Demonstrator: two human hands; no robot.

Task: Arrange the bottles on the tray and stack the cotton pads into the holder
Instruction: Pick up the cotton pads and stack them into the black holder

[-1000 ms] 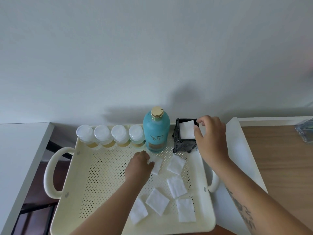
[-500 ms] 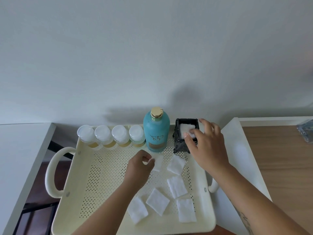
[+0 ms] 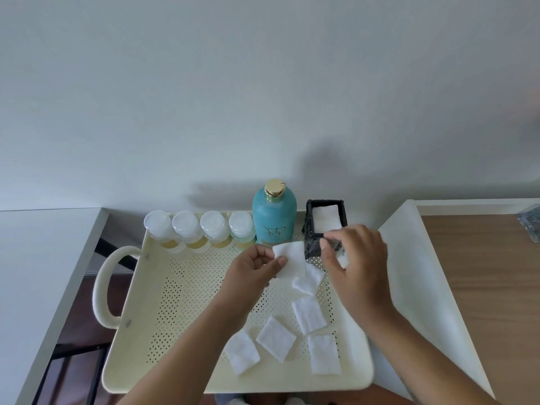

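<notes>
Cream plastic, dotted with small holes, forms the tray in front of us, with a looped handle on its left end. Nearest to us on the tray floor lie three loose white cotton pads: one at the left, one in the middle and one at the right. A fourth pad sits just beyond them, and a fifth lies farther on, between our hands. Our left hand pinches the held pad between thumb and fingers, lifted above the tray. Our right hand hovers beside it with fingers curled, in front of the holder; we cannot tell whether it grips anything. Behind the hands, at the tray's far edge, the black square holder stands upright with white pads inside. To its left stands a tall teal bottle with a gold cap, then a row of four small bottles with white caps, side by side. A pale wall rises behind.
</notes>
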